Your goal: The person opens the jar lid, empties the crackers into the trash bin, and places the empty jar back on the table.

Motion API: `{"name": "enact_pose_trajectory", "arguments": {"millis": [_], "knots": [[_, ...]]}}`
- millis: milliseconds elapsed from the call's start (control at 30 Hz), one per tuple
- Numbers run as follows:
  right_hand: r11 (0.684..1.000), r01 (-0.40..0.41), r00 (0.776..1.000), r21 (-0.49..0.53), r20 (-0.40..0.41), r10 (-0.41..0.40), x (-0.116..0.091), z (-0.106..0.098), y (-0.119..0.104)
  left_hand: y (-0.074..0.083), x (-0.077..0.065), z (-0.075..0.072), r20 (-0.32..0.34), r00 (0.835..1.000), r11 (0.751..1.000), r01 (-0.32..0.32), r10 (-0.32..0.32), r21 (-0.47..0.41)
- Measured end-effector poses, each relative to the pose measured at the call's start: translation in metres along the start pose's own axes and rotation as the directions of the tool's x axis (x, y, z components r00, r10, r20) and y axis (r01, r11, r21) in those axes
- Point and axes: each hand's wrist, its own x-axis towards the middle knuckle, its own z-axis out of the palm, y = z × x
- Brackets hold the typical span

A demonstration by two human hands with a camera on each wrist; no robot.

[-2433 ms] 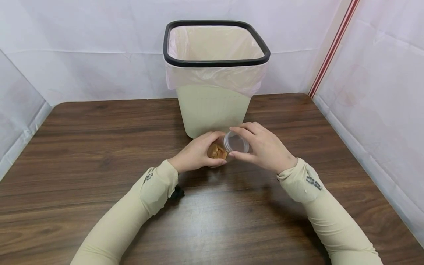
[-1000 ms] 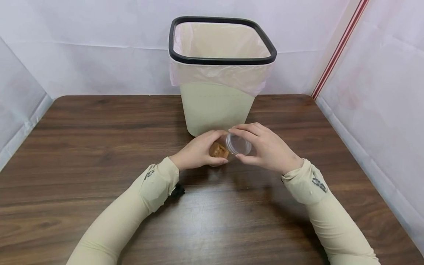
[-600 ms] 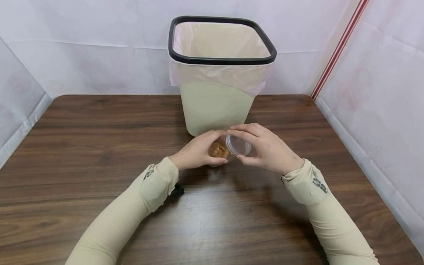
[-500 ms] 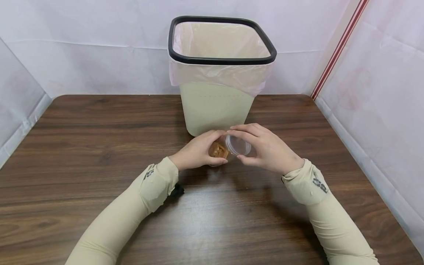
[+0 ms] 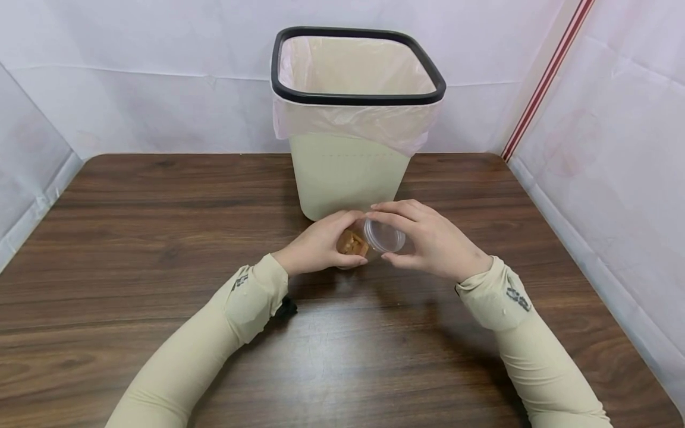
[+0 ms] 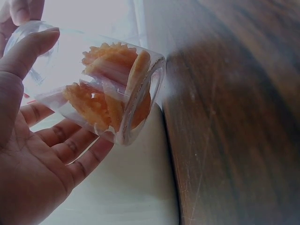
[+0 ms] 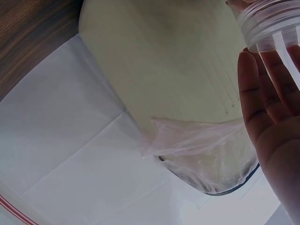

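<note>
A clear plastic jar (image 6: pixel 75 51) lies tilted between both hands, just in front of the bin. Several orange-brown biscuits (image 6: pixel 112 65) with wavy edges sit toward its bottom. My left hand (image 5: pixel 320 245) holds the jar's side, the thumb (image 6: pixel 35 49) laid across the clear wall and the fingers beneath. At the other end, my right hand (image 5: pixel 430 241) curves its fingers and thumb around a clear, round, ridged piece (image 5: pixel 384 235), which looks like a screw lid. Whether this piece is apart from the jar, I cannot tell. In the right wrist view, fingers lie against its ridged edge (image 7: pixel 274 23).
A cream bin (image 5: pixel 348 172) with a black rim and a pinkish liner bag (image 5: pixel 369 122) stands right behind the hands. A brown wooden table (image 5: pixel 160 220) lies under them. White sheets (image 5: pixel 160 71) hang at the back and sides. Something small and black (image 5: pixel 286 309) sits under the left cuff.
The head view has shifted slightly. My right thumb, earlier over the round piece's edge, now sits a little lower and to the right. Both hands otherwise keep their places around the jar.
</note>
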Motion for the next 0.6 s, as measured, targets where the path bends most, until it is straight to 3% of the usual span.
{"name": "enact_pose_trajectory", "arguments": {"millis": [233, 600], "knots": [[0.999, -0.031, 0.999, -0.026, -0.017, 0.031, -0.0005, 0.0006, -0.0013, 0.0001, 0.0001, 0.0005, -0.011, 1.0, 1.0, -0.012, 0.012, 0.002], [0.964, -0.187, 0.981, -0.188, -0.088, 0.173, 0.0, 0.0022, -0.0077, -0.0005, 0.0013, 0.0012, -0.02, 1.0, 1.0, -0.023, 0.023, -0.007]]}}
